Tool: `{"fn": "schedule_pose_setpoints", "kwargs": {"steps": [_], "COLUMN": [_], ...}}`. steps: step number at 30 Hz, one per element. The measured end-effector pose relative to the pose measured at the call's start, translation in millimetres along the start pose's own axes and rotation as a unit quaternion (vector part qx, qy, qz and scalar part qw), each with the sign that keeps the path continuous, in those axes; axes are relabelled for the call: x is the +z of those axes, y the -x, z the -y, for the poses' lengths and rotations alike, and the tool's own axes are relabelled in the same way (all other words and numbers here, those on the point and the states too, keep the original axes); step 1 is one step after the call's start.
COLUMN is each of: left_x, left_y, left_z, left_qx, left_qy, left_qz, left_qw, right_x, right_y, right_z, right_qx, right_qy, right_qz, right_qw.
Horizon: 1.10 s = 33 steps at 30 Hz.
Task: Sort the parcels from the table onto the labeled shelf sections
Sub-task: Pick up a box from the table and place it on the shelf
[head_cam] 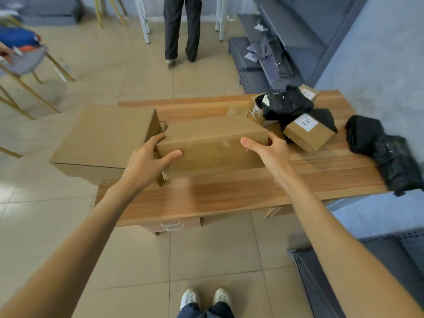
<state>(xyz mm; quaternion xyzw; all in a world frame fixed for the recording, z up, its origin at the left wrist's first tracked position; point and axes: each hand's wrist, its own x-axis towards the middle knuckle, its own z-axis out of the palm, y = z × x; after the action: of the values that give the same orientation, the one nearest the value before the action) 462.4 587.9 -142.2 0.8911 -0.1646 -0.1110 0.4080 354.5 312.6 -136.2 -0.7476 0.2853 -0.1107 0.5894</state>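
Note:
A long plain cardboard box [211,143] lies in the middle of the wooden table [229,191]. My left hand [149,159] grips its left end, thumb on the near face and fingers round the far side. My right hand [266,150] grips its right end the same way. A larger cardboard box [103,138] sits at the table's left end, overhanging the edge. Further right lie a small labeled box [307,131], a black plastic parcel [284,104] on top of other boxes, and two black bagged parcels [385,152] at the right end.
A person [181,31] stands beyond the table, facing away. Dark grey shelf panels [275,42] lean at the back right and another shelf [367,271] stands at the lower right. Chairs [23,65] stand to the left on the tiled floor.

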Motion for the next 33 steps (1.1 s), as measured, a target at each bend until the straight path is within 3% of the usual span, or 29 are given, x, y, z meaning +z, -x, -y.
{"fn": "schedule_pose_setpoints", "kwargs": {"steps": [3,5,8,12,15,19,24,33], "left_x": [-23,-35,-42,-41,-45,-63,-92,-95], "left_y": [0,4,12,15,10,-3,-17,-12], "left_z": [-34,-56,-81,-95,-100,-103,-114,-115], "left_qx": [0.055,0.130,0.249,0.276,0.271,0.207,0.126,0.073], "left_qy": [-0.009,-0.074,-0.227,-0.312,-0.276,-0.191,-0.072,0.127], "left_qz": [-0.019,-0.038,-0.054,-0.075,-0.076,-0.055,0.014,0.068], "left_qw": [0.998,0.988,0.940,0.906,0.919,0.958,0.989,0.987], "right_x": [-17,-28,-40,-47,-49,-61,-74,-72], "right_y": [-3,-6,-8,-3,2,7,10,13], "right_z": [41,63,87,101,101,98,87,79], "right_qx": [-0.016,-0.014,0.013,0.053,0.051,0.021,-0.031,-0.088], "right_qy": [0.021,0.025,0.039,0.072,0.048,-0.042,-0.025,0.022], "right_qz": [-0.012,-0.018,-0.014,-0.019,-0.005,0.075,0.166,0.076], "right_qw": [1.000,0.999,0.999,0.996,0.998,0.996,0.985,0.993]}}
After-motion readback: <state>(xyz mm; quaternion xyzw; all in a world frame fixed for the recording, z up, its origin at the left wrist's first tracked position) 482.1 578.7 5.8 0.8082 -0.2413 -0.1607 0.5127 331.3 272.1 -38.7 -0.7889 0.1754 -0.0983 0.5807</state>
